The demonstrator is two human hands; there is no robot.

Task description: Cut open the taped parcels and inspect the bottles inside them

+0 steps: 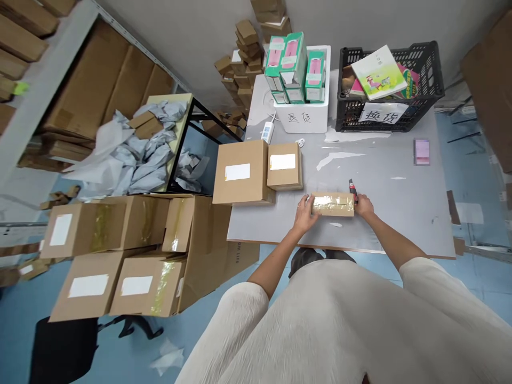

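Note:
A small, long cardboard box (332,205) with shiny clear tape along its top lies near the table's front edge. At its left end my left hand (306,214) is closed on it, thumb and fingers over the near corner and the side. My right hand (363,205) is at the box's right end, closed around a black and red utility knife (352,191). The knife points away from me; whether its blade is out is too small to tell. Part of the knife is hidden by my fingers.
On the grey table (384,213), a large labelled carton (240,186) and a smaller carton (285,178) stand left. A white bin (306,118) of green boxes and a black crate (348,114) of books stand at the back. Stacked cartons (92,266) fill the left floor.

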